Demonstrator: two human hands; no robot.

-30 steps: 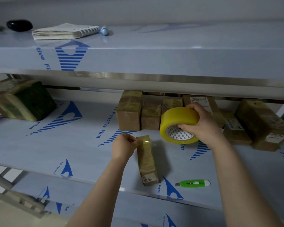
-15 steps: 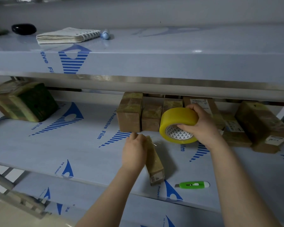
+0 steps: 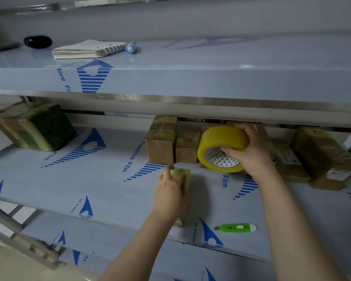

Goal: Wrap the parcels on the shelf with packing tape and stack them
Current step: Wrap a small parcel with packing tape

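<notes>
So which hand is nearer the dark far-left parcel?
Left. The left hand rests on the small parcel, right of the dark parcel; the right hand, farther right, grips the tape roll.

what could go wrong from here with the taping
The parcel lies close to the front edge of the shelf, held down only by the left hand; a tug from the tape roll in the right hand might skew or drag it. The green cutter lies near that edge too, where a forearm could knock it off.

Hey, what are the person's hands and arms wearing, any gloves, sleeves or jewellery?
Nothing shows. The left hand and right hand are ungloved, with no rings, watch or bracelet visible. Both forearms are bare down to the frame's bottom edge, and no sleeve is in view.
</notes>
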